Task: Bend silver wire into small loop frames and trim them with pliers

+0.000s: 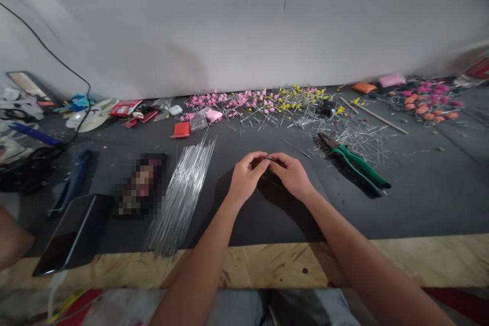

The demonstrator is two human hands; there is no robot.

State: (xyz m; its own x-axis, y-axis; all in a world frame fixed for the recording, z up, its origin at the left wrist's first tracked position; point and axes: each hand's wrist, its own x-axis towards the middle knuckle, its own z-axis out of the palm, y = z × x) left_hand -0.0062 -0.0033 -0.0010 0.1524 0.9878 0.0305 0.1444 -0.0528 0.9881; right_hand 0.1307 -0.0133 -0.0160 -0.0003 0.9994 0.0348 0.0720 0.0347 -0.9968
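Observation:
My left hand [246,175] and my right hand [292,173] meet over the middle of the dark mat [267,214], fingertips pinched together on a small thin piece, probably wire, too small to make out. A bundle of straight silver wires [183,193] lies just left of my left hand. Green-handled pliers [355,163] rest to the right of my right hand. Along the back, wire stems tipped with pink beads [229,102] and yellow beads [301,94] lie in a row.
A dark tablet [72,234] lies at the front left beside a blue tool [72,181]. Loose cut wires [355,135] scatter behind the pliers. Orange and magenta beads [428,99] sit at the far right. The wooden table edge [267,262] runs along the front. Clutter fills the far left.

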